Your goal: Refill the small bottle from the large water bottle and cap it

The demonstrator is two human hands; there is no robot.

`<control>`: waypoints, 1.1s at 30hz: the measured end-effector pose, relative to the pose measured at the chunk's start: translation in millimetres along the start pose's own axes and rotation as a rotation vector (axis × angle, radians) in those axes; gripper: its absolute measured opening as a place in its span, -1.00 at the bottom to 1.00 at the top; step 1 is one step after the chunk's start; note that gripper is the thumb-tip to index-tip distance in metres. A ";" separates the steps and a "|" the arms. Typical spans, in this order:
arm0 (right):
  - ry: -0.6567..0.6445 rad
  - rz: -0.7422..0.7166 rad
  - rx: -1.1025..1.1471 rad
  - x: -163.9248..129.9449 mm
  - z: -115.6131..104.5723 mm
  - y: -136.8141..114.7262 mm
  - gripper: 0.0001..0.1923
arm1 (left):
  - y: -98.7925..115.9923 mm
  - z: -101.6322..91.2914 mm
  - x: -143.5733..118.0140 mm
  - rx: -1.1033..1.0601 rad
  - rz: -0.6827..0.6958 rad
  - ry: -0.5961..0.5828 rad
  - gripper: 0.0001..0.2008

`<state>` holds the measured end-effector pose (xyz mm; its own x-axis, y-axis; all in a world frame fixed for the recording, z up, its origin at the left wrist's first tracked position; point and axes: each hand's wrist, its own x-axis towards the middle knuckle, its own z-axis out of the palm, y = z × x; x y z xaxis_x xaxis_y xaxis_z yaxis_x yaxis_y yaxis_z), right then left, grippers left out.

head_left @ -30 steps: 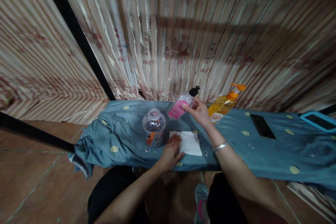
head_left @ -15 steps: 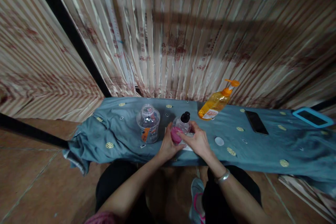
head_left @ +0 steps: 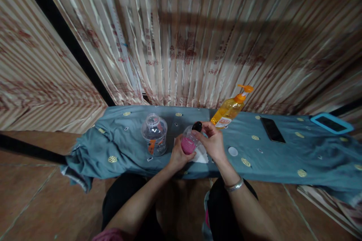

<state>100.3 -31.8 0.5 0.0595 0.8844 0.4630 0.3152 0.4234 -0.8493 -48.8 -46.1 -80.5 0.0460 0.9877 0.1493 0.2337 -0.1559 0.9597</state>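
Pump-bottle step in hand: left hand [head_left: 177, 155] wrapped around pink-labelled bottle [head_left: 189, 142] mid-bench over white tissue [head_left: 201, 155], right hand [head_left: 213, 142] pinching its black pump cap [head_left: 197, 125] at twelve o'clock; probably needs a steady downward press next.

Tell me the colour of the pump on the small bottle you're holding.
Black pump, on a clear bottle with a pink label; head view.

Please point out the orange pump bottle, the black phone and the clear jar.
Orange pump bottle [head_left: 226, 113]: head view, on its orange body.
Black phone [head_left: 272, 130]: head view, middle of its screen.
Clear jar [head_left: 154, 135]: head view, on its wall.
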 end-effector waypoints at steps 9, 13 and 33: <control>-0.073 -0.012 -0.098 -0.6 -5.2 -23.0 -0.66 | -2.2 2.5 0.5 -0.006 -0.025 0.032 -0.16; -0.145 -0.007 -0.081 0.2 -11.1 -25.4 -0.64 | -1.5 1.7 0.0 -0.008 -0.016 0.019 -0.20; -0.161 0.007 0.153 0.3 -4.7 -18.0 -0.53 | 2.0 0.1 0.4 -0.010 -0.006 0.014 -0.25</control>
<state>99.1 -40.1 17.1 -0.0952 0.9020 0.4211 0.1675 0.4316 -0.8864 -48.2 -46.0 -78.5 0.0305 0.9887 0.1465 0.2243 -0.1496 0.9630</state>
